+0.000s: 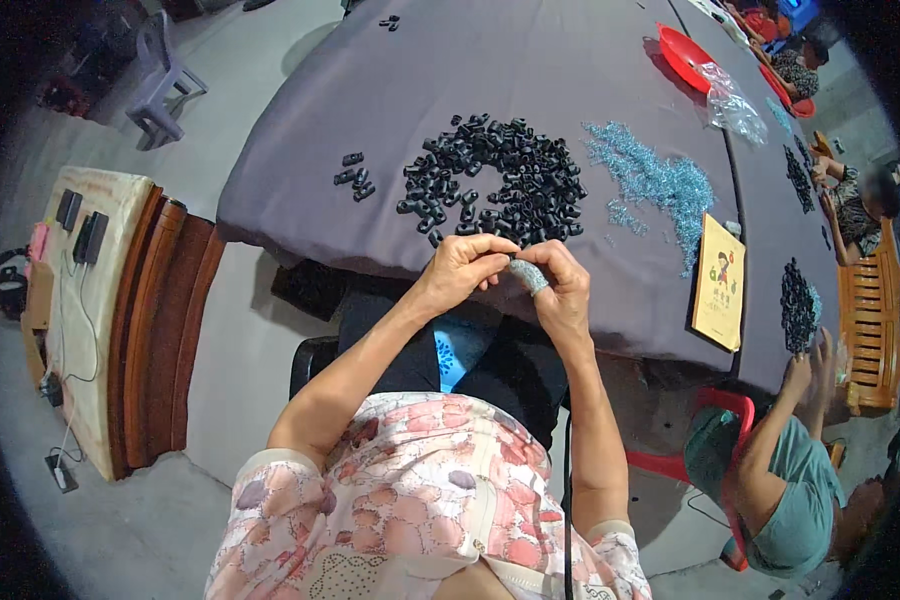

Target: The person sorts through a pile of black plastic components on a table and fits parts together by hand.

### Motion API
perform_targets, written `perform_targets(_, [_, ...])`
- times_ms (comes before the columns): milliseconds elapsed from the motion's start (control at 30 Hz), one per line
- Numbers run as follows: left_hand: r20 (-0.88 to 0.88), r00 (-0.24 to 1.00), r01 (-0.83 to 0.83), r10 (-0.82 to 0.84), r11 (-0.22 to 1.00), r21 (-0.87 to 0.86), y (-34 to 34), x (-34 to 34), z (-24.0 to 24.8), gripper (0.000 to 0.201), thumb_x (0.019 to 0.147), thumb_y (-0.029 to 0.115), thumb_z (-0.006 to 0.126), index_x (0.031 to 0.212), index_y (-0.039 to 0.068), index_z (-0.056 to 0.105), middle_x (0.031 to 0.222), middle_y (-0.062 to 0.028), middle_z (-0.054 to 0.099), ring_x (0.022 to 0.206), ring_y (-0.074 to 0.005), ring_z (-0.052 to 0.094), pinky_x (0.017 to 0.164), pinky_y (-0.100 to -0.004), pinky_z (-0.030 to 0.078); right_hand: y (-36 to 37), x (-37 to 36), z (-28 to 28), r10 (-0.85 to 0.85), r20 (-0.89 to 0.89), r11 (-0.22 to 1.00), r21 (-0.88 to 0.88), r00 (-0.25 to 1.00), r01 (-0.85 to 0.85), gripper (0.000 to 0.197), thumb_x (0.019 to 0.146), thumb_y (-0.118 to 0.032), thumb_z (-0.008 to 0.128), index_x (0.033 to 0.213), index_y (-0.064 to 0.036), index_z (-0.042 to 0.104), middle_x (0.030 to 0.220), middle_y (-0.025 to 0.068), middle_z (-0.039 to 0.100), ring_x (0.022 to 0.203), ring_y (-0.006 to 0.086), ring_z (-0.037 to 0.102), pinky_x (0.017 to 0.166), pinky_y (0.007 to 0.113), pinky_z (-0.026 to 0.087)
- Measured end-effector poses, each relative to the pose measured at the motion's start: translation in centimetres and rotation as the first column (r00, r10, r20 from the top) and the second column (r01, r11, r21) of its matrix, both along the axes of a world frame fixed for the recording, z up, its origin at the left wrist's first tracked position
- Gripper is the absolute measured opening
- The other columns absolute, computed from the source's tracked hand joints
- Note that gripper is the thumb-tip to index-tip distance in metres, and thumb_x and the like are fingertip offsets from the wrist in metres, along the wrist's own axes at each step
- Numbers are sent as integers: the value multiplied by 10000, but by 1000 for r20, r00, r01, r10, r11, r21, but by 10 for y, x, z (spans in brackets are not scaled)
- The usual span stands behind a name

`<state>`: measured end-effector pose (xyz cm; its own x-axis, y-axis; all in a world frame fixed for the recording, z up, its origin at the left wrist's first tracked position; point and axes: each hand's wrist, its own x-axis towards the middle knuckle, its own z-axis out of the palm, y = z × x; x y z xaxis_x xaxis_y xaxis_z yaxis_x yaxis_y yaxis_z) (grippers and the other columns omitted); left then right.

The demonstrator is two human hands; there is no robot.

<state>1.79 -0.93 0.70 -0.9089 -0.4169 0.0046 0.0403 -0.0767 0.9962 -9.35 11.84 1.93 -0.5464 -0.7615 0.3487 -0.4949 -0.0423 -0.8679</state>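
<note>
Small black part (500,262) is pinched betw. fingertips of left hand (460,272) & right hand (560,290), both grips closed on it, just above tabletop (300,150) edge, near black parts pile (500,185).

a red tray (682,52) sat at the far right of the grey-covered worktop (300,170), with a crumpled clear plastic bag (732,103) just beside it. a yellow booklet (720,282) with a cartoon figure lay near the worktop's near edge. a pale plastic stool (163,80) stood on the concrete floor (240,340) to the far left. closer in on the left, a wooden bench (160,330) stood beside a board (85,290) that carried two dark flat devices (80,225) and trailing white cables. to the right, a person in a teal shirt (800,490) sat on a red chair (720,405), and an orange slatted bench (870,320) stood beyond them.
</note>
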Motion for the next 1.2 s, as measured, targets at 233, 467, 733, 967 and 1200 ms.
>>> perform_targets(233, [-29, 997, 77, -74, 993, 94, -3, 7, 3, 175, 885, 81, 559, 1023, 41, 658, 745, 30, 613, 611, -20, 539, 536, -164, 444, -2, 8, -4, 36, 477, 999, -43, 878, -17, 75, 790, 14, 633, 845, -24, 600, 771, 6, 607, 657, 86, 562, 617, 222, 468])
perform_targets(467, [-83, 993, 93, -79, 979, 183, -8, 5, -5, 164, 891, 82, 549, 1014, 46, 652, 764, 24, 619, 622, -25, 538, 534, -168, 444, -10, 7, -2, 83, 512, 996, -67, 855, -57, 52, 809, -9, 633, 834, -30, 592, 769, 1, 608, 694, 62, 560, 608, 201, 450])
perform_targets(733, [-155, 988, 28, 18, 957, 288, -11, 3, -12, 159, 897, 115, 545, 1020, 59, 628, 775, 2, 631, 595, -19, 528, 508, -157, 427, -54, -21, 37, -79, -257, 986, 125, 963, 115, 162, 753, 19, 613, 910, -20, 623, 813, 109, 582, 707, 254, 584, 640, 328, 461])
perform_targets(967, [-153, 988, 44, -4, 964, 263, -12, 3, -11, 165, 899, 113, 540, 1024, 48, 625, 776, -2, 626, 612, -27, 539, 522, -166, 434, -87, -46, 21, 20, -607, 918, 325, 795, 225, 294, 682, 50, 586, 940, -77, 646, 878, 110, 580, 800, 322, 589, 700, 398, 472])
perform_targets(1200, [-176, 984, 70, -23, 963, 262, -14, 3, -12, 171, 908, 120, 537, 1032, 34, 618, 778, -22, 638, 624, -37, 549, 533, -175, 444, -95, -49, 15, 44, -613, 894, 376, 789, 242, 244, 720, 14, 589, 947, -68, 622, 888, 119, 583, 838, 326, 589, 716, 400, 471])
